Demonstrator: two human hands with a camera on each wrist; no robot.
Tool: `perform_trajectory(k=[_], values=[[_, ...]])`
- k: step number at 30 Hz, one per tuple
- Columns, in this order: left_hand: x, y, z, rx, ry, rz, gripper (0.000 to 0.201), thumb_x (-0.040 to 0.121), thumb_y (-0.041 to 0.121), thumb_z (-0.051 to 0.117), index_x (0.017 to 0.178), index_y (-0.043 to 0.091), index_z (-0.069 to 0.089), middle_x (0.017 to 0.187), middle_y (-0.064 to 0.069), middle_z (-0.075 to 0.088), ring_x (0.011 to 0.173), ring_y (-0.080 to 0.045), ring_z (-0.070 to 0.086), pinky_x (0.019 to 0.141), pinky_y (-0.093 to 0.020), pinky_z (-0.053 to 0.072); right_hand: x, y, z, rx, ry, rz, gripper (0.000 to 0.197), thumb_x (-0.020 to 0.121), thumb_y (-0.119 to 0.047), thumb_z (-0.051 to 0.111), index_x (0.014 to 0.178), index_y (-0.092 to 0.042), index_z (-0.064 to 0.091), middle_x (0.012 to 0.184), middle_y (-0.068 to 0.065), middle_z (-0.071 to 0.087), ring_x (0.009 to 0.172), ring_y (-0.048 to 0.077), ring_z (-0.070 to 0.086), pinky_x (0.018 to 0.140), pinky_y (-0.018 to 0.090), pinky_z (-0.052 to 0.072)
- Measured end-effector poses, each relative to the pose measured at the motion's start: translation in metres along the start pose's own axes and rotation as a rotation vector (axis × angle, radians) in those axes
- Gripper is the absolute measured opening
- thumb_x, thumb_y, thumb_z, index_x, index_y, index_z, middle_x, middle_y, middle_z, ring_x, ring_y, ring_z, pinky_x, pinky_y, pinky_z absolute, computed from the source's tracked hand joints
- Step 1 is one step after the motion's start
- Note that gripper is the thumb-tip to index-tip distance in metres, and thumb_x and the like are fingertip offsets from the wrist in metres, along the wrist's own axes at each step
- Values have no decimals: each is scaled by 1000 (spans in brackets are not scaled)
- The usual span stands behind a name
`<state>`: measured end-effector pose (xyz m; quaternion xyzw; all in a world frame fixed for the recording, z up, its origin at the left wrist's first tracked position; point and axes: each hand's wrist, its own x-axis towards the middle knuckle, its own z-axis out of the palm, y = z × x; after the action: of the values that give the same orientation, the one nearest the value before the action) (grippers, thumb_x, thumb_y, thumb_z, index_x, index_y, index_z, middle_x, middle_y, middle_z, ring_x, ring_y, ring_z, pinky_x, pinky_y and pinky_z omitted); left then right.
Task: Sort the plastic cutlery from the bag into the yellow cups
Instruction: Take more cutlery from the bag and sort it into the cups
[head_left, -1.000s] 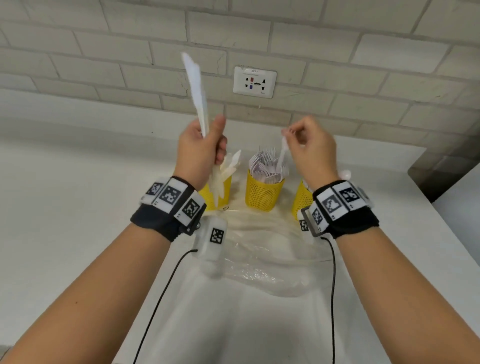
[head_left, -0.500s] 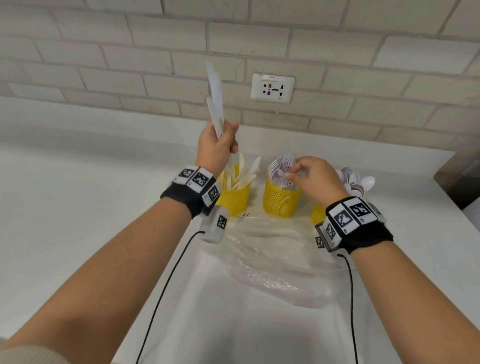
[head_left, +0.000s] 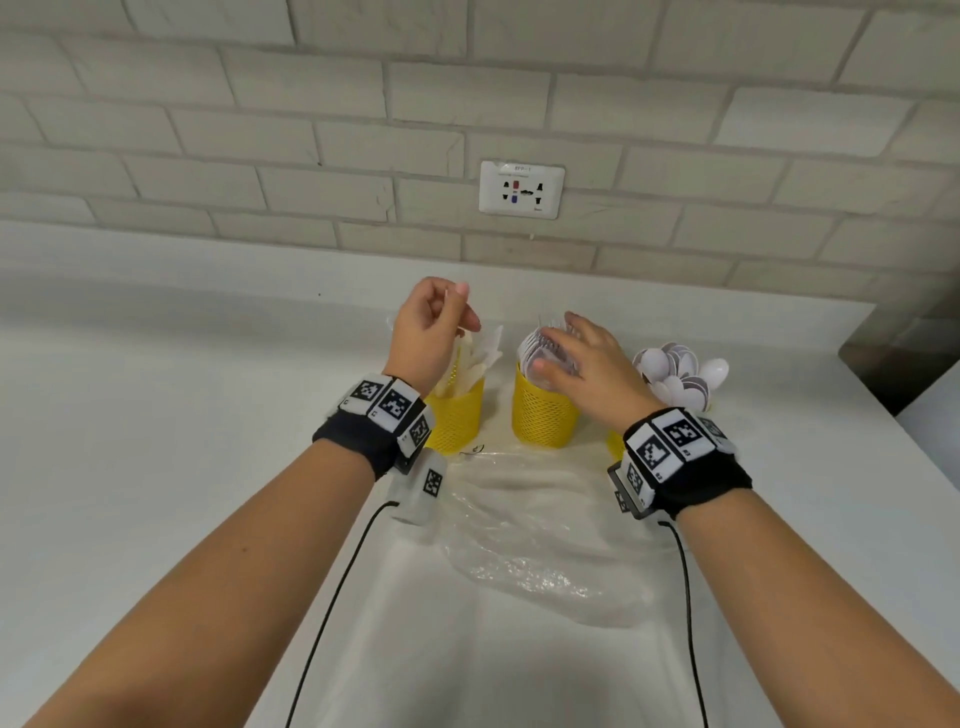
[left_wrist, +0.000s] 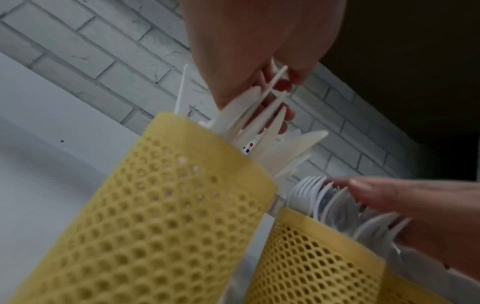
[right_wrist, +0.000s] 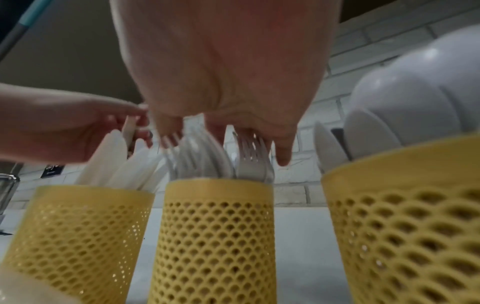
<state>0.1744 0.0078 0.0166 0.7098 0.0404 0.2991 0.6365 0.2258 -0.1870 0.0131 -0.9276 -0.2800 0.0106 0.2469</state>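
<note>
Three yellow mesh cups stand in a row near the wall. The left cup holds white knives. My left hand hovers over it, thumb and curled fingers pinching the upper ends of knives that stand in the cup. The middle cup is packed with forks; my right hand lies flat on their tines, fingers straight. The right cup, half hidden by my wrist, holds spoons.
A crumpled clear plastic bag lies flat on the white counter in front of the cups, between my forearms. A wall outlet sits above the cups. The counter ends at a dark gap on the right.
My left hand came down from head height and lowered the knives into the left cup. My right hand dropped its fork into the middle cup and flattened over the forks.
</note>
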Motion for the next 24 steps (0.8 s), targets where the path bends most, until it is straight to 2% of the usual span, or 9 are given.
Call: perform_trajectory(k=[3, 6, 11, 13, 15, 17, 19, 21, 24], values=[[2, -1, -2, 63, -16, 34, 23, 103, 16, 35, 85, 22, 49, 69, -2, 61, 68, -15, 59, 68, -26, 49, 1, 0, 3, -15, 72, -22, 40, 99, -29, 40, 137, -19, 46, 152, 9, 28, 140, 27, 23, 115, 35, 21], [1, -9, -3, 208, -100, -50, 29, 102, 15, 34, 79, 23, 49, 72, -2, 60, 74, -21, 58, 76, -39, 49, 4, -1, 4, -15, 90, -25, 34, 97, -24, 43, 129, -16, 53, 142, 11, 36, 131, 30, 34, 111, 36, 29], [-2, 4, -6, 428, -146, -61, 37, 101, 21, 37, 72, 14, 59, 82, -9, 62, 79, -21, 57, 78, -31, 43, 7, -3, 1, 9, 90, -10, 31, 96, -24, 47, 125, -16, 55, 132, 10, 40, 124, 27, 43, 107, 34, 34], [-4, 7, -10, 545, -161, -29, 42, 102, 24, 35, 80, 8, 67, 92, -10, 62, 86, -20, 57, 80, -27, 39, 7, -4, -1, 15, 73, 8, 31, 96, -24, 47, 125, -16, 55, 134, 9, 39, 125, 26, 42, 107, 34, 34], [-6, 12, -14, 711, -281, -48, 41, 102, 21, 33, 96, 0, 67, 100, -12, 56, 95, -24, 56, 83, -25, 36, 6, -7, -5, 21, 30, 33, 33, 96, -25, 48, 127, -16, 54, 137, 9, 38, 127, 26, 41, 109, 33, 32], [-8, 18, -18, 836, -404, -109, 39, 103, 21, 30, 111, -5, 59, 112, -19, 51, 109, -34, 52, 92, -29, 34, 4, -11, -12, 26, -8, 47, 39, 95, -29, 50, 132, -16, 50, 141, 9, 38, 130, 26, 40, 110, 33, 30], [-9, 27, -21, 862, -446, -191, 45, 103, 28, 28, 137, 2, 43, 137, -23, 41, 130, -35, 40, 106, -35, 28, -1, -17, -20, 39, -1, 26, 45, 93, -32, 53, 135, -16, 46, 143, 9, 38, 132, 25, 38, 110, 32, 28], [-9, 34, -26, 819, -410, -190, 53, 102, 37, 32, 148, 12, 29, 148, -19, 31, 139, -33, 30, 113, -39, 23, -10, -25, -31, 54, 39, -9, 46, 92, -33, 55, 134, -17, 47, 141, 7, 40, 131, 22, 39, 107, 29, 29], [-17, 43, -32, 842, -226, 91, 46, 96, 32, 50, 138, 12, 47, 133, -15, 46, 127, -29, 42, 106, -33, 33, -29, -39, -47, 63, 56, -36, 38, 87, -35, 62, 121, -18, 59, 127, 5, 52, 117, 18, 50, 94, 25, 35]])
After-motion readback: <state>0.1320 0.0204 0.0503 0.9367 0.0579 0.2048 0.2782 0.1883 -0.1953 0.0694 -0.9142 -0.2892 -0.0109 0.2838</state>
